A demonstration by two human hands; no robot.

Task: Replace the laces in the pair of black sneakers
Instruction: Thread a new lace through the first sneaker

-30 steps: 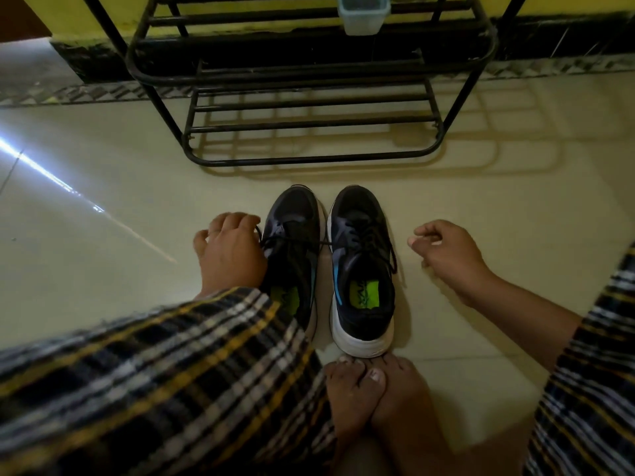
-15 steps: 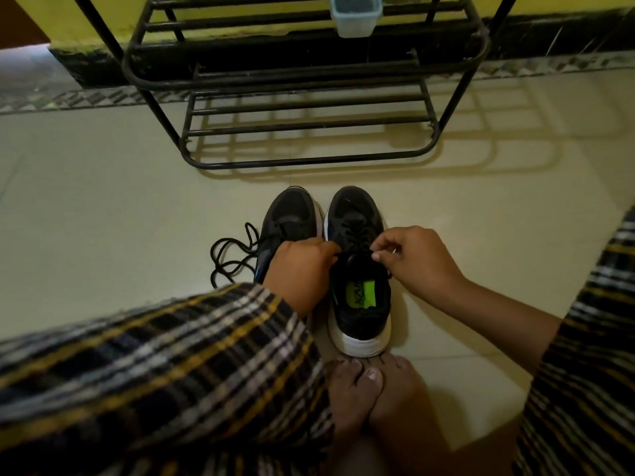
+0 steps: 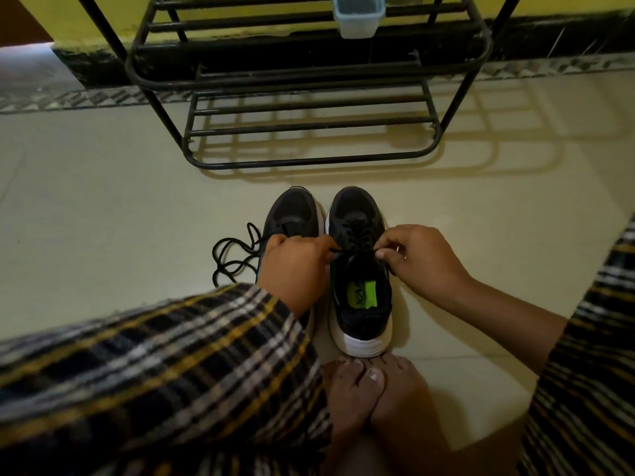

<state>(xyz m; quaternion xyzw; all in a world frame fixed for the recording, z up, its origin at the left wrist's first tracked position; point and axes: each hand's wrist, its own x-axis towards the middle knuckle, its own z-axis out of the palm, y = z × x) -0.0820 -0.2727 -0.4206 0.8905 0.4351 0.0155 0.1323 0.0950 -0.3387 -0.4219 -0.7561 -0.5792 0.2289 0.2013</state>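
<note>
A pale cream tiled floor (image 3: 103, 207) fills most of the view, glossy and dimly lit. At the top stands a black metal rack (image 3: 309, 108) with slatted shelves, casting striped shadows across the tiles to the right. A small pale blue plastic container (image 3: 357, 15) sits on an upper shelf. Behind is a yellow wall (image 3: 86, 18) with a dark skirting (image 3: 567, 36), and what may be a patterned tile border (image 3: 86, 97) along its foot.
</note>
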